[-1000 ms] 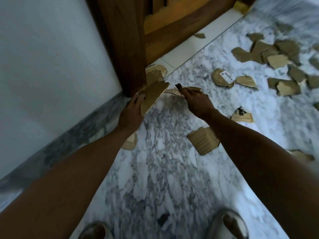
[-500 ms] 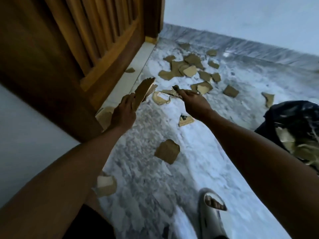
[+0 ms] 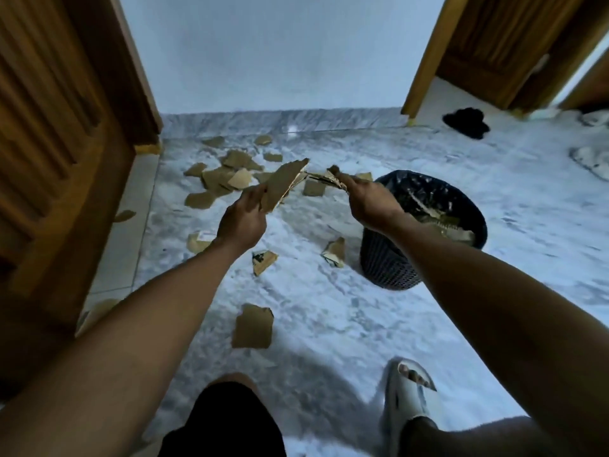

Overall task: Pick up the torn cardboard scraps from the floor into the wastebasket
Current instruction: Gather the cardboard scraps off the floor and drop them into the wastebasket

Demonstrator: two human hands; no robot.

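The left hand [image 3: 242,222] gripped a jagged, flat brown cardboard scrap [image 3: 283,184]. The right hand [image 3: 369,201] pinched thinner torn scraps [image 3: 324,178] beside the black mesh wastebasket [image 3: 389,265]

- Head view: single wide-angle camera at head height, facing forward and down over both forearms toward the marble floor [image 3: 329,308] and far wall [image 3: 280,51].
- No second view shares the scene.

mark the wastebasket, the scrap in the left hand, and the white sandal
wastebasket [image 3: 389,265], head view, on its woven outer wall
scrap in the left hand [image 3: 285,184], head view, on the flat brown face above the fingers
white sandal [image 3: 408,400], head view, on the strap over the foot
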